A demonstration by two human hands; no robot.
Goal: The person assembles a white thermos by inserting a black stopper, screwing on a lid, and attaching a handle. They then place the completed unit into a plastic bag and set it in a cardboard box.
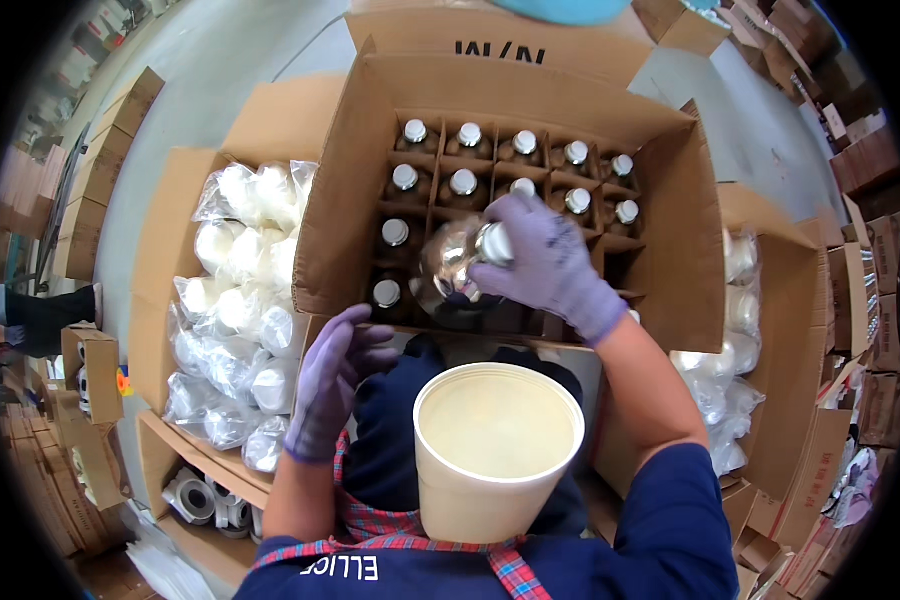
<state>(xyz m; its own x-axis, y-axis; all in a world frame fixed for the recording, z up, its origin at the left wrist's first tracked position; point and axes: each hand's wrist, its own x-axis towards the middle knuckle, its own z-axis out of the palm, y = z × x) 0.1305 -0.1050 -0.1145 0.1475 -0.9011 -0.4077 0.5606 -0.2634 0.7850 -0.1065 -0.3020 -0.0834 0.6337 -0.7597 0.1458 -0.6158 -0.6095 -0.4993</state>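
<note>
My right hand (550, 258), in a lavender work glove, grips a round, shiny, smoky-looking bottle (450, 260) by its silver-capped neck. The bottle is tilted over the near part of a large open cardboard carton (320, 200). Inside, cardboard dividers form compartments holding several similar upright bottles (463, 184) with silver caps. My left hand (332, 378), gloved alike, hovers by the carton's near left edge. Its fingers are apart with nothing in them. Directly below, a cream-coloured bucket (500, 490) sits against my lap, and only its pale inside shows.
To the left, an open carton (160, 290) holds white parts in clear bags (245, 250). A similar carton (785, 320) stands at the right. White ring-shaped parts (190, 495) lie in a box at the lower left. Stacked cartons (100, 180) and another person's legs (50, 320) are farther left.
</note>
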